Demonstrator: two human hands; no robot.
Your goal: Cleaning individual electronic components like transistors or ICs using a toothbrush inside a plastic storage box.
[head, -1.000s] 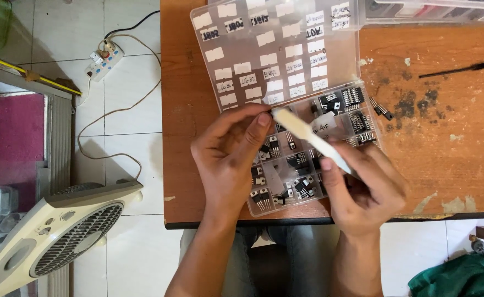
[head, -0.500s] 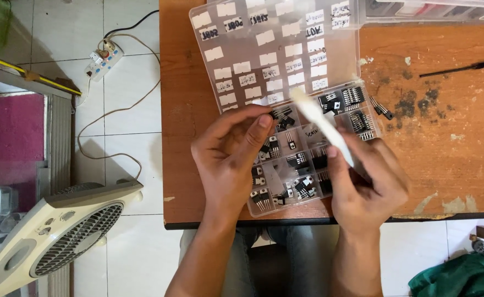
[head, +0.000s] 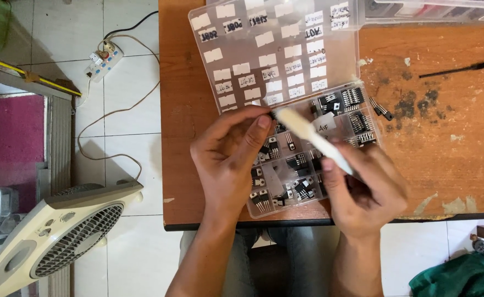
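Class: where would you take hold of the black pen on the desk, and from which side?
Probably the middle of the thin shaft of the black pen, pinched from above: it lies flat and apart on the desk, with bare wood on both sides.

Off to the side there's a beige box fan (head: pixel 55 236) lying on the white tile floor (head: pixel 126 71), plus a white power strip (head: pixel 104 60) with a brown cord (head: pixel 115 132) looping down from it. On the worn wooden table (head: pixel 445 148) a thin black pen (head: pixel 456 69) sits near the far right edge. Some green cloth (head: pixel 462 278) is bunched in the bottom right corner.
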